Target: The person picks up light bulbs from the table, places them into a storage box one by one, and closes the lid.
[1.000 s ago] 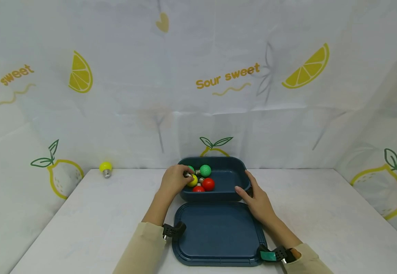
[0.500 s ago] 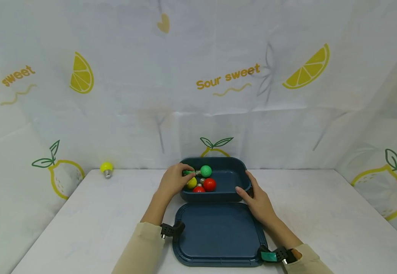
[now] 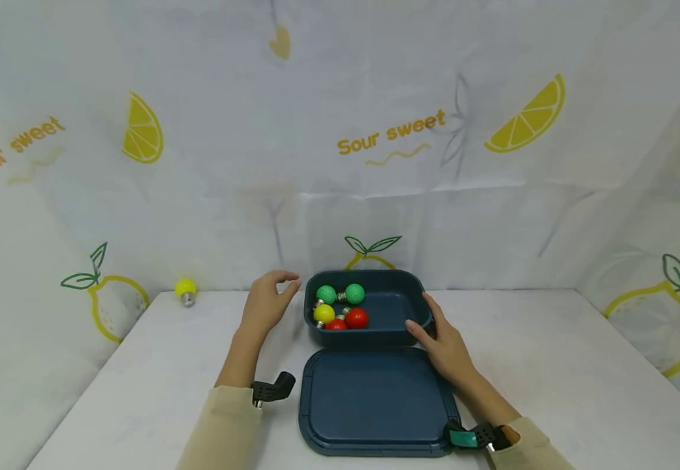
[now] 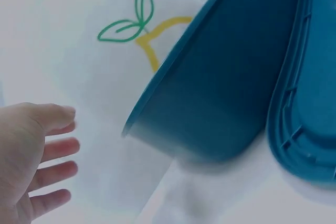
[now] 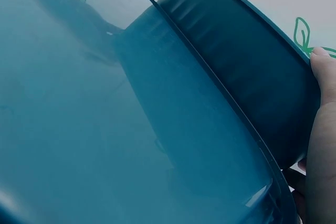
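Note:
A dark blue box stands near the back wall. Inside, at its left end, lie two green light bulbs, two red bulbs and a yellow bulb. Just left of the box my left hand hovers with nothing in it; its fingers are loosely bent, and the left wrist view shows them apart from the box wall. My right hand grips the box's right end, thumb over the rim and fingers around the outside. A further yellow bulb rests at the table's back left.
A dark blue lid lies flat in front of the box, beneath my right wrist. The white table reaches a fabric backdrop printed with lemons.
My left hand has let go of a green bulb in the box's left end and drawn out leftward over the rim. The right hand keeps its grip on the box.

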Demonstrator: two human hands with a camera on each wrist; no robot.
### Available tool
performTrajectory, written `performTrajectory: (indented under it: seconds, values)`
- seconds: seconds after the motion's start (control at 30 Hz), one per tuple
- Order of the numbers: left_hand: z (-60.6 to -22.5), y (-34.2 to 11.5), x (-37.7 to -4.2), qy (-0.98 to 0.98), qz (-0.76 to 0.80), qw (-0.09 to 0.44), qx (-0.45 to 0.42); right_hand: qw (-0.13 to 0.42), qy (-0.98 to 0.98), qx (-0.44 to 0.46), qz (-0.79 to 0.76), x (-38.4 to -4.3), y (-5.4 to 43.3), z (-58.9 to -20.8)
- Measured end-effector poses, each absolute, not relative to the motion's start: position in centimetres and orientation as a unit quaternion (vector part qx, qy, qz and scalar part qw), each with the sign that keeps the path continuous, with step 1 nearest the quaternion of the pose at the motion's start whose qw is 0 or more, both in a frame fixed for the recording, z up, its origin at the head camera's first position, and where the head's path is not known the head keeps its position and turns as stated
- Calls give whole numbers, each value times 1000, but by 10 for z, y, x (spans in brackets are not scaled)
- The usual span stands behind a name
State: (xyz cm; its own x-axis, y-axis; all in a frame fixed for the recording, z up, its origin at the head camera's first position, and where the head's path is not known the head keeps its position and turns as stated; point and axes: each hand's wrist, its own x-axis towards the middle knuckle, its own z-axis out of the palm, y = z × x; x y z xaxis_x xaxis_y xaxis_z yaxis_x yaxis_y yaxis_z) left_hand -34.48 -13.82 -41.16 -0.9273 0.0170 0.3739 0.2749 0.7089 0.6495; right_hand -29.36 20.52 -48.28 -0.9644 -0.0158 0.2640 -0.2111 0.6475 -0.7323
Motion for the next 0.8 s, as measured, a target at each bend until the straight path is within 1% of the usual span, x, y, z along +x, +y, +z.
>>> performTrajectory:
  seconds: [0.13,0.33,0.4,0.53,0.63,0.7,0.8]
  values:
    - [-418,-154,-343,-907,-371,188,-64,106,-901,61,417,-291,206,-486]
    - [-421,-191,-345,-900,-367,233,-20,126,-896,67,420,-294,206,-481]
    - [-426,-208,-344,-893,-367,259,5,124,-895,69,422,-294,205,-480]
    - [-438,-244,-340,-866,-371,330,60,121,-894,74,426,-296,202,-481]
    - [-447,-266,-338,-845,-386,358,93,125,-895,71,422,-296,202,-480]
    - [-453,-276,-337,-841,-393,355,108,125,-896,71,420,-295,203,-480]
    - [-461,-284,-337,-844,-405,328,125,123,-897,70,420,-293,207,-478]
